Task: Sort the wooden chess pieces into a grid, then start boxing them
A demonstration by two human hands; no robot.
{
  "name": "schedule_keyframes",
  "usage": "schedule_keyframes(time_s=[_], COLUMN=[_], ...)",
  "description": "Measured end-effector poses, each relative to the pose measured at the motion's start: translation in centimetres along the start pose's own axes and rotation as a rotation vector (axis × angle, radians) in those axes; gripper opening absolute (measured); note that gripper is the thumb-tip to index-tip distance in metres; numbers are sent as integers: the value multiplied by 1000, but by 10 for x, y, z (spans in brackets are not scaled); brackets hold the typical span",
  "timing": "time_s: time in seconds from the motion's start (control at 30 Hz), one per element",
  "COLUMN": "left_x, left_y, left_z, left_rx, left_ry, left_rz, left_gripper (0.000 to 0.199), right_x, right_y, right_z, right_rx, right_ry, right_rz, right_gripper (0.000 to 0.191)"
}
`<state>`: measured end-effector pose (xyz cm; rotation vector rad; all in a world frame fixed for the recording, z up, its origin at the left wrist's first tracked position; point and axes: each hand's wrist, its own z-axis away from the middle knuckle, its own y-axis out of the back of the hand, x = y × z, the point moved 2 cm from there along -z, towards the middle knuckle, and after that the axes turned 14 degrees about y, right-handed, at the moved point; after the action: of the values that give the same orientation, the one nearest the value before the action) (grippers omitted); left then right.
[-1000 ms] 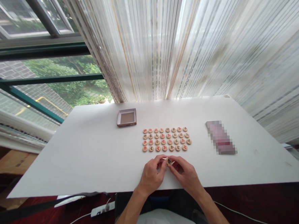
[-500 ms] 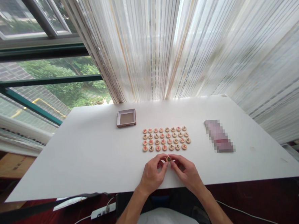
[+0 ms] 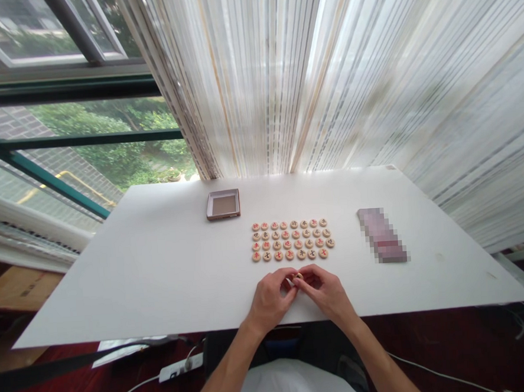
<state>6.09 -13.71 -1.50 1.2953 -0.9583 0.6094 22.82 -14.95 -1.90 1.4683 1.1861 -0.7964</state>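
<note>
Near the front of the white table, my left hand (image 3: 274,296) and my right hand (image 3: 323,287) meet with their fingertips around one small round xiangqi piece (image 3: 299,276). Both hands are closed in a pinch on it, and the fingers cover much of the piece. Just beyond them, several rows of xiangqi pieces (image 3: 290,254) lie flat, light wood with red or black characters. The nearest row is one piece shorter at its right end than the row behind it.
An open shallow box (image 3: 209,206) rests on the white table (image 3: 138,274), left of the rows. On the right lies a blurred pinkish rectangular thing (image 3: 382,236). String curtains (image 3: 255,90) hang behind the table. Below its front edge is a power strip (image 3: 181,367).
The hands stay together on the piece, and their fingers have shifted, so its face shows less than before. The whole view has moved slightly.
</note>
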Motion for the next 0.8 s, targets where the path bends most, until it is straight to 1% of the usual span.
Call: schedule_keyframes(time_s=[0.2, 0.47, 0.63, 0.8], left_x=[2, 1, 0, 0], left_y=[1, 2, 0, 0], left_z=[0, 2, 2, 1], left_rx=[19, 15, 12, 21], left_ry=[-24, -35, -50, -49], left_rz=[-30, -11, 7, 36], left_gripper=[26, 25, 23, 25], right_x=[-2, -12, -18, -21], right_y=[-4, -4, -4, 0], right_z=[-3, -3, -2, -6], right_rx=[7, 24, 9, -7], right_ry=[-41, -36, -17, 0], right_rz=[19, 122, 113, 92], right_gripper=[27, 30, 35, 41])
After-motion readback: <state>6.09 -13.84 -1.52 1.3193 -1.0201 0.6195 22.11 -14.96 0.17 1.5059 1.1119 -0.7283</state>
